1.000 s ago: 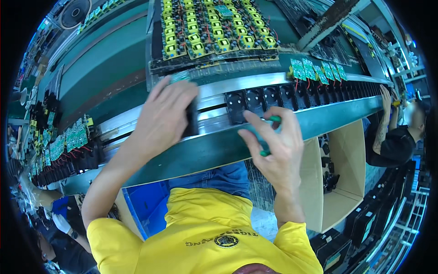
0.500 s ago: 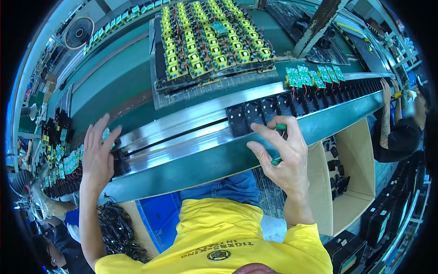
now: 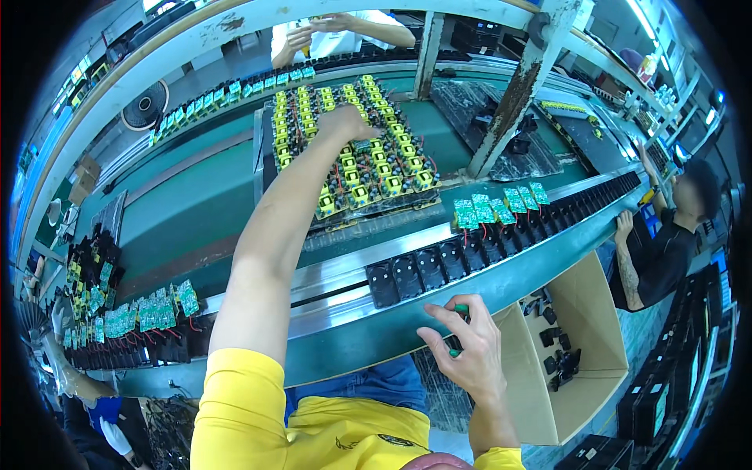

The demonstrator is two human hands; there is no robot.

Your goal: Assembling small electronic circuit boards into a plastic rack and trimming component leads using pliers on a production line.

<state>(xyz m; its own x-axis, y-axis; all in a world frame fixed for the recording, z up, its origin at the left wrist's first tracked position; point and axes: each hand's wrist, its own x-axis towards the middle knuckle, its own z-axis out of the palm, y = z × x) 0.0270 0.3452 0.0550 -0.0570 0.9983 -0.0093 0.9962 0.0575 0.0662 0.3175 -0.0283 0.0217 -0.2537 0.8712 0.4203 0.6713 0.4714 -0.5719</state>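
My left hand (image 3: 345,125) reaches far across the bench onto a block of circuit boards (image 3: 360,192) with yellow transformers. Its fingertips point down beside a green board lying on top; the hand itself hides whether they grip anything. My right hand (image 3: 474,345) is near the bench's front edge, curled around a tool with green handle ends (image 3: 454,352); its working end is hidden. In front of that hand, a row of black plastic housings (image 3: 407,276) sits in the metal rail (image 3: 337,309). Green boards with red wires (image 3: 482,210) lie along the row's far side.
An open cardboard box (image 3: 540,407) with black parts stands right of my right hand. More green boards in housings (image 3: 149,313) line the rail at left. A rusty post (image 3: 517,106) rises behind the row. Co-workers sit at right and across the bench.
My left hand has left the rail at left and now reaches over the block of boards. The right hand, still holding the green-handled tool, has drawn back from the housings. The view has shifted.
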